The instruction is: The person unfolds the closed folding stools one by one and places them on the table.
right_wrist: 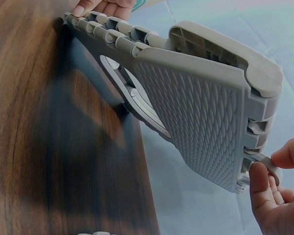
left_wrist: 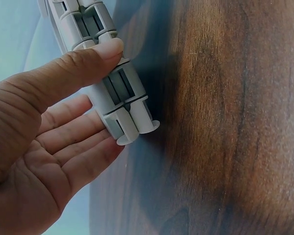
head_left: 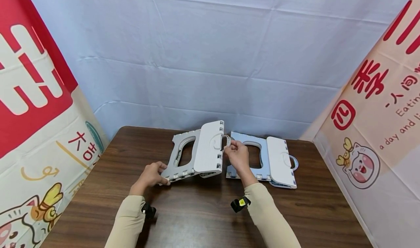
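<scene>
A folded grey-and-white folding stool (head_left: 207,146) is held at both ends, its right side tilted up off the table. My left hand (head_left: 151,175) grips the corner of its leg end; in the left wrist view the thumb presses the hinged edge (left_wrist: 120,85) with the fingers behind. With thumb and fingers, my right hand (head_left: 238,156) pinches the carry handle (right_wrist: 264,164) at the raised end. The stool's ribbed side panel (right_wrist: 196,107) shows in the right wrist view. Behind the right hand, a folded blue-and-white folding stool (head_left: 280,160) lies flat, partly hidden by that hand.
Both stools are on or above a brown wooden table (head_left: 190,219), near its back edge. A pale cloth backdrop (head_left: 210,58) hangs behind, and printed banners (head_left: 367,131) stand at left and right. The blue stool's handle (head_left: 294,163) points right.
</scene>
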Motion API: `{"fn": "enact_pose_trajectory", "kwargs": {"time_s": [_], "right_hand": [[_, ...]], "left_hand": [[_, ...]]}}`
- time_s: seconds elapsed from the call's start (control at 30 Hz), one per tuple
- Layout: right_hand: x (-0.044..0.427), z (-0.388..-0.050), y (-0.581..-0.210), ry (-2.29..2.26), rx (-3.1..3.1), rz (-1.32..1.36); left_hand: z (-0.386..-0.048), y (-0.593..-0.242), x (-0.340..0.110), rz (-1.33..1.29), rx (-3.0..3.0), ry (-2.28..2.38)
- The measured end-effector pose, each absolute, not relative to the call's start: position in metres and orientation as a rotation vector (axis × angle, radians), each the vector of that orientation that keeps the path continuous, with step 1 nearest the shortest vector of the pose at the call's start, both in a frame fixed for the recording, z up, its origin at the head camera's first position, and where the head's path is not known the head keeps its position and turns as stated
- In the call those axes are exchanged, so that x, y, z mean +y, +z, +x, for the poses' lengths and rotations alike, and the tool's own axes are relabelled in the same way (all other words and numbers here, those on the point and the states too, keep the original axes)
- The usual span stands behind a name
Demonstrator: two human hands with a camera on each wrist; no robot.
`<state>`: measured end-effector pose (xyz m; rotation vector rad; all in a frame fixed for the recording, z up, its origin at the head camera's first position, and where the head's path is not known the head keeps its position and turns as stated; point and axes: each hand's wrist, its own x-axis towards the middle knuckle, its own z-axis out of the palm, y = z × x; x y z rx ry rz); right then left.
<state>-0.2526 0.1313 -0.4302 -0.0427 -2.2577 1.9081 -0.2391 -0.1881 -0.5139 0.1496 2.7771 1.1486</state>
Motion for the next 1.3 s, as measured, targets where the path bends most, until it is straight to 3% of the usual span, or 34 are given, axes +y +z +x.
{"fn": "enact_pose_trajectory", "kwargs": {"time_s": [1.3], "right_hand": [[0.114,-0.242,-0.405,1.727,-2.252,0.145]], "left_hand": [[-0.232,-0.504,-0.178,0.236,2.751,1.090]]}}
